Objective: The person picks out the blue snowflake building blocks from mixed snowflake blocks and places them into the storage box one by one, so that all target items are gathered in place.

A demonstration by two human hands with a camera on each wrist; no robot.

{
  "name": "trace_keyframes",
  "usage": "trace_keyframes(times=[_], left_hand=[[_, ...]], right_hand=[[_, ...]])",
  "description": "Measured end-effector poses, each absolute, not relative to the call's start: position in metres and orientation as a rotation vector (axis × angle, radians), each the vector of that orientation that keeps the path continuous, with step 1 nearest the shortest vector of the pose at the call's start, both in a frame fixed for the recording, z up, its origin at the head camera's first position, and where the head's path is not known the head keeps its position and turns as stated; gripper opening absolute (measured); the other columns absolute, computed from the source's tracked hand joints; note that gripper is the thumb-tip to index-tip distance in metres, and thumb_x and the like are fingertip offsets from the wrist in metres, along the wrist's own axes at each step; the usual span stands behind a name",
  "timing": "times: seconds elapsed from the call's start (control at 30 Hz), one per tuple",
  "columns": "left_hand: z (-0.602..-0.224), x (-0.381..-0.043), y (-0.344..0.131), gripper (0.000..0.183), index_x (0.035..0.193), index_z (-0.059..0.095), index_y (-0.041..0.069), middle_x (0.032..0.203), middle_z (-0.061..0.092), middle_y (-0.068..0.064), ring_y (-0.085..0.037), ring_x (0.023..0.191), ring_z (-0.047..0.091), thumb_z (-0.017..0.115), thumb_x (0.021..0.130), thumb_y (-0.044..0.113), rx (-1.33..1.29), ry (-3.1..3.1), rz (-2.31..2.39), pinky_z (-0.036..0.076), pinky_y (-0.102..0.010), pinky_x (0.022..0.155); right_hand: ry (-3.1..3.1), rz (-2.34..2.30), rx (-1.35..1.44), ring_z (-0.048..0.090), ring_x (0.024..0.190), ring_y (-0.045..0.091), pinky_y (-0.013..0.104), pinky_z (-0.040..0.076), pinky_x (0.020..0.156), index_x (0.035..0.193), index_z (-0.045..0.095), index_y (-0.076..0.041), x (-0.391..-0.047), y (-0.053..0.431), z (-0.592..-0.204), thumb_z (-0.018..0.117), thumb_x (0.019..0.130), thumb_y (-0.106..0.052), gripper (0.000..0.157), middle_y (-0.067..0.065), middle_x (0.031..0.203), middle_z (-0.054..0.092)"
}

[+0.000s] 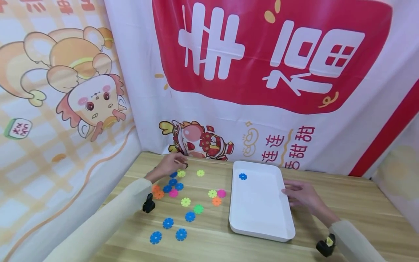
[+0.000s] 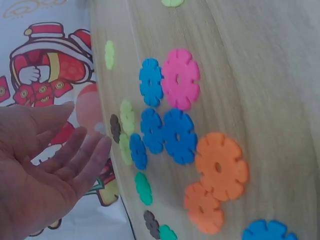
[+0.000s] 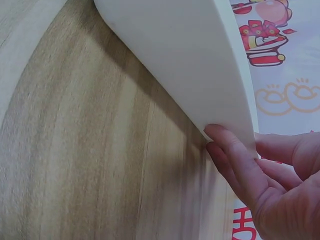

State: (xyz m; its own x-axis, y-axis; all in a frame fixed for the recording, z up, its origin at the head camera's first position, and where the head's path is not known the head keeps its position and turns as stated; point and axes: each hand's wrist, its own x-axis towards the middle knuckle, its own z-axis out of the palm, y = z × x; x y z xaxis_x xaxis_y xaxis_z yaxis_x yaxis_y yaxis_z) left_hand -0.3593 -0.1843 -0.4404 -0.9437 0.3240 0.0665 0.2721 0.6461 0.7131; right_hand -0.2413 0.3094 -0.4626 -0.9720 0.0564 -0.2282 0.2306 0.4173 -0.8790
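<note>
One dark disc I should take by its edge — left hand loosely spread, right hand pinching the tray.

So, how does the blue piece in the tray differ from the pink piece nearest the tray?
The blue piece lies inside the white tray; the pink piece lies on the wooden table. The blue piece lies alone, while the pink piece sits beside a yellow-green piece and an orange piece. Both are round and notched.
</note>
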Motion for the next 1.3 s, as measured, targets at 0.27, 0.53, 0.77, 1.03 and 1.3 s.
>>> trace_keyframes(times=[0.27,0.53,0.77,1.03,1.3], left_hand=[[-0.447,-0.36,-0.204,0.029,0.121,0.068,-0.009,0.125,0.067,-0.028,-0.045,0.117,0.063,0.071,0.094,-0.002,0.538,2.803,1.046,0.058,-0.051,0.097],[-0.456,-0.36,-0.225,0.025,0.118,0.067,-0.008,0.112,0.07,-0.023,-0.033,0.102,0.066,0.072,0.096,0.002,0.406,2.752,1.019,0.058,-0.045,0.088],[-0.466,-0.358,-0.232,0.023,0.114,0.067,-0.003,0.103,0.067,-0.014,-0.024,0.092,0.06,0.076,0.095,0.007,0.304,2.754,1.001,0.055,-0.036,0.08],[-0.463,-0.353,-0.228,0.022,0.108,0.064,-0.004,0.094,0.062,-0.012,-0.021,0.085,0.056,0.077,0.094,0.005,0.28,2.772,0.994,0.05,-0.03,0.072],[-0.462,-0.352,-0.225,0.022,0.108,0.062,-0.004,0.094,0.063,-0.013,-0.022,0.084,0.056,0.077,0.093,0.002,0.277,2.79,1.021,0.05,-0.029,0.071]], right_hand=[[2.521,-1.573,0.256,0.076,0.098,0.026,0.038,0.065,0.075,0.149,0.051,0.004,-0.243,0.309,-0.464,0.071,0.101,-0.015,0.055,0.032,0.133,0.065],[2.549,-1.548,0.248,0.076,0.096,0.026,0.039,0.066,0.074,0.147,0.052,0.006,-0.244,0.303,-0.461,0.07,0.101,-0.012,0.052,0.032,0.129,0.066],[2.588,-1.492,0.255,0.076,0.093,0.025,0.039,0.066,0.073,0.147,0.053,0.004,-0.243,0.303,-0.46,0.07,0.101,-0.012,0.051,0.032,0.127,0.067],[2.6,-1.474,0.263,0.076,0.094,0.028,0.04,0.066,0.075,0.147,0.053,0.004,-0.243,0.303,-0.461,0.07,0.101,-0.013,0.052,0.033,0.129,0.066],[2.608,-1.469,0.239,0.076,0.093,0.029,0.041,0.066,0.074,0.147,0.053,0.004,-0.243,0.304,-0.462,0.07,0.101,-0.014,0.052,0.033,0.127,0.066]])
